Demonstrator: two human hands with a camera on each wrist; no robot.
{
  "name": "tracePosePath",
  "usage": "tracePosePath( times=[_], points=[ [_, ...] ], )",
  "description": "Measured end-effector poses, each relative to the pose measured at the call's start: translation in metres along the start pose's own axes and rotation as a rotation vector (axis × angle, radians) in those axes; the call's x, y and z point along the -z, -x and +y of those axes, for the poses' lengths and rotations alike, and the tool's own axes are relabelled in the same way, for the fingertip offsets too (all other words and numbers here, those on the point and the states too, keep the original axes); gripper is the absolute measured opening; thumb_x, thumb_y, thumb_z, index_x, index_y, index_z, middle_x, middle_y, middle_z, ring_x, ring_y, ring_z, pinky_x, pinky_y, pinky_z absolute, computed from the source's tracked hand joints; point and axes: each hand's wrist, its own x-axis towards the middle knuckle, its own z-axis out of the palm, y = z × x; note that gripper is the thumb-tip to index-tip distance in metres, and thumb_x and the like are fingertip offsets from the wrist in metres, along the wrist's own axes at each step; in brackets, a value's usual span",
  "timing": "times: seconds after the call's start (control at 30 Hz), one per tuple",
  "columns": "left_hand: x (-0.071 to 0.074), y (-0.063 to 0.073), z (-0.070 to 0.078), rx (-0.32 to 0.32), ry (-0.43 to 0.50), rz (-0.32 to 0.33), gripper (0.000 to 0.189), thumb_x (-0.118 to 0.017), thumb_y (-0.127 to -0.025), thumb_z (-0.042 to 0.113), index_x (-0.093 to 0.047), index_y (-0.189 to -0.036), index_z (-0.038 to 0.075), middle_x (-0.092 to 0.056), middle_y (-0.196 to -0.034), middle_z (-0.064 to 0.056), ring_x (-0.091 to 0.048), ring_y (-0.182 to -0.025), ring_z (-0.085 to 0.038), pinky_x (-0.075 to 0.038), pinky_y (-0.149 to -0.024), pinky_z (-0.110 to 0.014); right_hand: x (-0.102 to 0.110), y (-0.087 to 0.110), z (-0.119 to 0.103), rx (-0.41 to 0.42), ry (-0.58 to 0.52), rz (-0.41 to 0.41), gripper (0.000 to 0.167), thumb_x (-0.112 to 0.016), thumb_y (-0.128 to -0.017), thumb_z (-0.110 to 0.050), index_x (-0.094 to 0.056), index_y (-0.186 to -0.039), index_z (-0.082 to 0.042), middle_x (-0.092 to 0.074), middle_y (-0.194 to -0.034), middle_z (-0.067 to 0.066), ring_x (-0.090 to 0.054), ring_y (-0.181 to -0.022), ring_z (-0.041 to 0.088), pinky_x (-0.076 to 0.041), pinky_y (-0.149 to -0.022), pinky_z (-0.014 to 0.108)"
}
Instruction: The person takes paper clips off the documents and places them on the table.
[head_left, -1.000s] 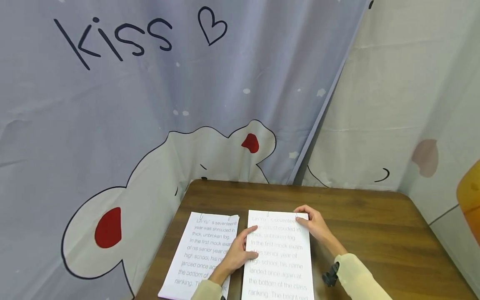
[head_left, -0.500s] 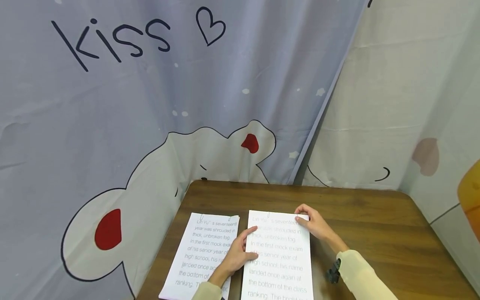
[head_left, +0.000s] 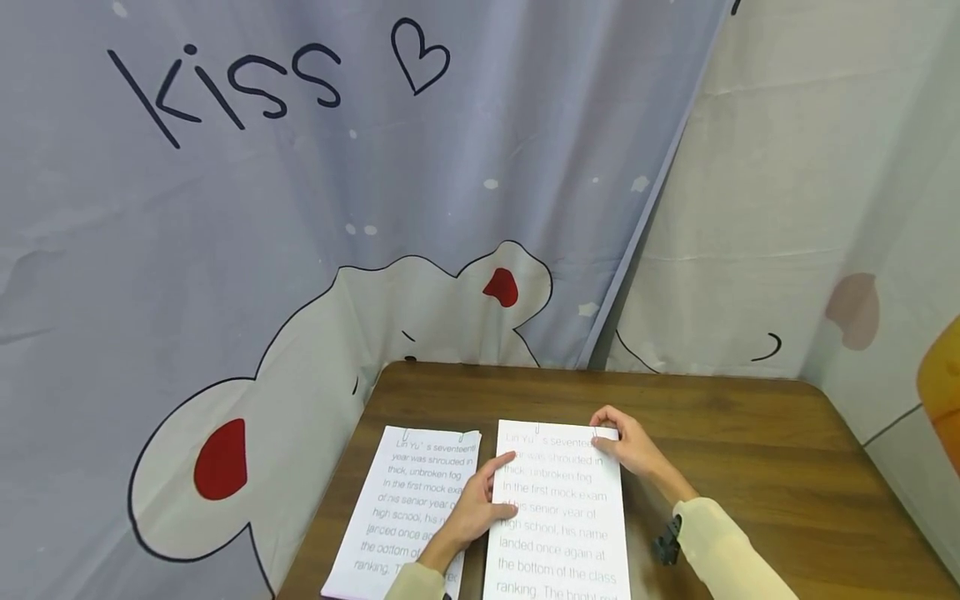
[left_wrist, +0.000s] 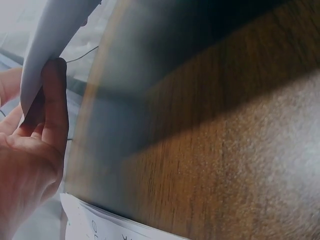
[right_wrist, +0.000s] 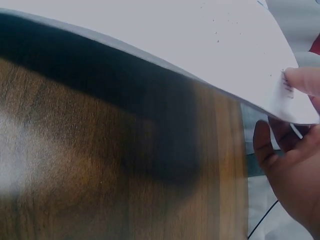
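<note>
A printed paper stack [head_left: 555, 517] is held over the table, its underside and a shadow below it showing in the right wrist view. My left hand [head_left: 472, 504] grips its left edge, thumb and index finger on the printed face and other fingers behind. At the top right corner, my right hand [head_left: 632, 446] pinches the sheets, thumb in front and fingers behind. A paper clip [head_left: 537, 428] sits on the top edge, and a second clip [head_left: 595, 432] is partly covered by the right fingers. Left of it lies another printed stack [head_left: 405, 508] with clips along its top.
The wooden table [head_left: 750, 467] reaches back to a hanging curtain [head_left: 450, 167] printed with drawings. The left forearm overlaps the lying stack in the head view. A dark wrist strap [head_left: 667, 542] is on the right wrist.
The hands and the held stack stay nearly still. The whole head view shifts slightly, and the right fingers move a little at the corner.
</note>
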Motion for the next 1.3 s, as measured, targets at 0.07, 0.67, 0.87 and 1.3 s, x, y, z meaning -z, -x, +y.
tracePosePath(
  times=[0.07, 0.67, 0.87, 1.3],
  points=[
    [0.0000, -0.0005, -0.0001, -0.004, -0.003, -0.001, 0.093, -0.068, -0.077, -0.015, -0.037, -0.162, 0.006, -0.068, -0.133, -0.023, -0.077, -0.095, -0.021, -0.065, -0.079, -0.029, 0.0000, -0.0003, -0.0010, -0.012, 0.003, 0.010, 0.021, -0.072, -0.092, 0.004, -0.064, -0.110, -0.002, -0.066, -0.101, 0.017, -0.063, -0.081, 0.016, -0.055, -0.061, 0.028],
    [-0.0029, -0.0072, 0.0049, 0.012, -0.026, -0.011, 0.092, -0.068, -0.078, -0.016, -0.038, -0.162, 0.006, -0.069, -0.130, -0.024, -0.077, -0.094, -0.025, -0.065, -0.076, -0.028, 0.0023, -0.0015, -0.0023, -0.098, 0.013, 0.081, 0.018, -0.072, -0.091, 0.004, -0.065, -0.107, -0.001, -0.070, -0.095, 0.015, -0.063, -0.077, 0.017, -0.054, -0.063, 0.028],
    [-0.0030, -0.0042, 0.0006, 0.003, -0.008, -0.013, 0.093, -0.069, -0.077, -0.014, -0.037, -0.162, 0.005, -0.068, -0.132, -0.023, -0.077, -0.094, -0.022, -0.065, -0.077, -0.029, -0.0001, -0.0017, -0.0036, -0.085, -0.001, 0.078, 0.018, -0.072, -0.090, 0.005, -0.065, -0.106, -0.001, -0.070, -0.096, 0.016, -0.064, -0.077, 0.016, -0.053, -0.063, 0.027],
    [-0.0036, 0.0004, -0.0013, 0.020, -0.014, 0.011, 0.093, -0.069, -0.076, -0.013, -0.040, -0.162, 0.007, -0.069, -0.133, -0.021, -0.077, -0.095, -0.021, -0.065, -0.079, -0.029, -0.0051, -0.0052, -0.0003, -0.069, 0.001, 0.055, 0.019, -0.067, -0.091, 0.010, -0.062, -0.109, 0.006, -0.067, -0.101, 0.025, -0.062, -0.077, 0.016, -0.052, -0.061, 0.027]
  ],
)
